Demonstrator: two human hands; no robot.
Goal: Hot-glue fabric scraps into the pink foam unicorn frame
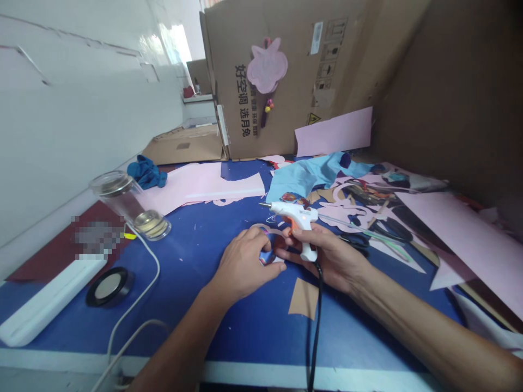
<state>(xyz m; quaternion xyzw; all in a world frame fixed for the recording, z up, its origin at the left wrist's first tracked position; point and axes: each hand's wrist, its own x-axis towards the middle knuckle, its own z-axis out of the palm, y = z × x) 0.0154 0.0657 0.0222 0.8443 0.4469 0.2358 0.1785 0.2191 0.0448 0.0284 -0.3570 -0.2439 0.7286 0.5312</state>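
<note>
Gripping glue gun (295,213) firmly in right hand (327,258), person pinching small paper piece (267,256) under left hand (243,267), nozzle (261,204) held clear above blue tabletop (249,326).

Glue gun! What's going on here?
A person holds a white and orange hot glue gun in their right hand, with its black cord hanging down over the table edge. Their left hand pinches a small blue paper piece right beside the gun. Pink paper scraps lie across the blue table, and a clear glass bottle lies on its side nearby.
</note>
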